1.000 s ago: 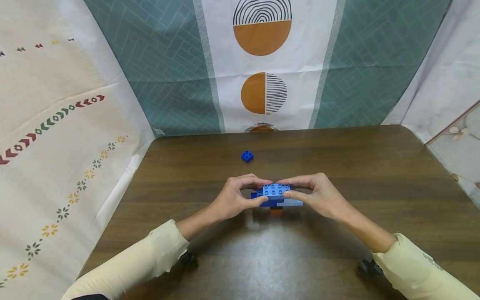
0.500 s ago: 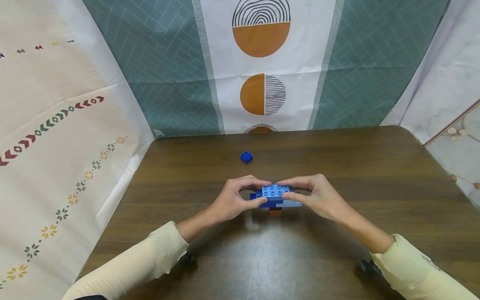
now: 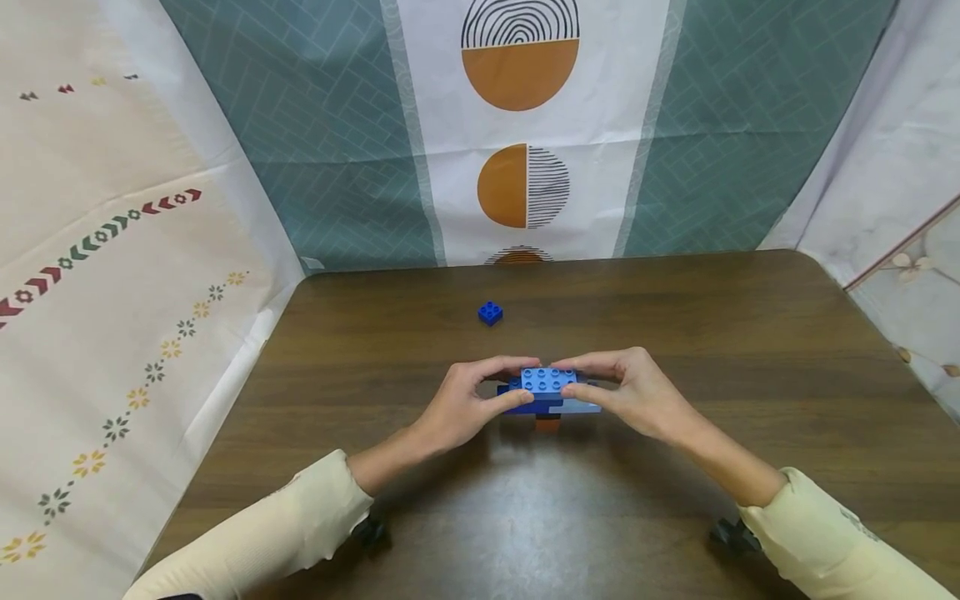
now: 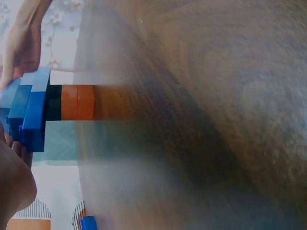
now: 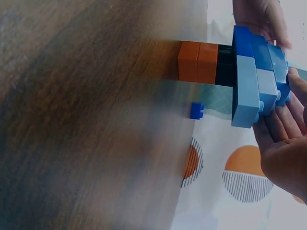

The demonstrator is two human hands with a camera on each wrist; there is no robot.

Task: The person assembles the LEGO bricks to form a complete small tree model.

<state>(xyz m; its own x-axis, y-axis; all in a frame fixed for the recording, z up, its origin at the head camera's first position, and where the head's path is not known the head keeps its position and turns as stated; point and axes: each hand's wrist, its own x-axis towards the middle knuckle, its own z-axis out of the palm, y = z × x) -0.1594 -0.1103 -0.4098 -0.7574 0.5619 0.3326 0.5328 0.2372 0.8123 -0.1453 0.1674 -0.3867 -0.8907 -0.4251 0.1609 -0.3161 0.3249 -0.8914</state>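
A stack of toy building blocks stands upright at the middle of the table: two orange blocks (image 5: 196, 62) at the bottom, a dark block (image 5: 225, 64) over them, then wider layers in dark and light blue. On top is a light blue block (image 3: 542, 382) with two rows of studs. My left hand (image 3: 465, 404) pinches the top of the stack from the left, thumb on the near side and fingers behind. From the right, my right hand (image 3: 641, 393) grips it the same way, thumb tip on the light blue block's near edge. The far fingertips are partly hidden.
A loose dark blue four-stud block (image 3: 491, 313) lies behind the stack, toward the far edge of the brown wooden table (image 3: 675, 308). Patterned cloths (image 3: 337, 150) hang behind and beside the table. Small black devices (image 3: 735, 535) sit under both sleeves.
Both hands keep their hold on the top of the stack with hardly any movement. The whole head view shifts slightly; the loose block stays in place on the table.
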